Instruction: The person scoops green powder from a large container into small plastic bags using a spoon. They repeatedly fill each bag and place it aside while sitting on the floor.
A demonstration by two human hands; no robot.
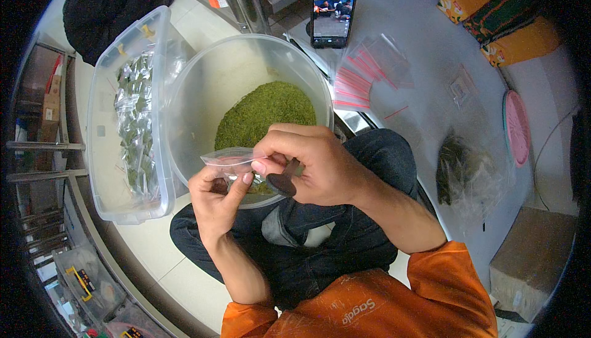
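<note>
Between both hands, over the near rim of a round translucent plastic tub (pixel 203 84), is a small clear zip-lock bag (pixel 233 160). My left hand (pixel 217 199) grips it from below with thumb and fingers. My right hand (pixel 318 162) pinches the bag's top edge and also holds a dark spoon-like tool (pixel 281 184), partly hidden by the fingers. A heap of green dried flakes (pixel 263 111) lies in the tub. To the left stands a clear plastic bin (pixel 102 162) with many small filled bags (pixel 136 125).
Empty bags with red strips (pixel 353 84) fan out right of the tub, near an upright phone (pixel 332 12). Farther right lie a plastic bag with dark green contents (pixel 457 167), a pink round basket (pixel 516 128) and a cardboard box (pixel 531 250). Dark cloth (pixel 111 10) is at upper left.
</note>
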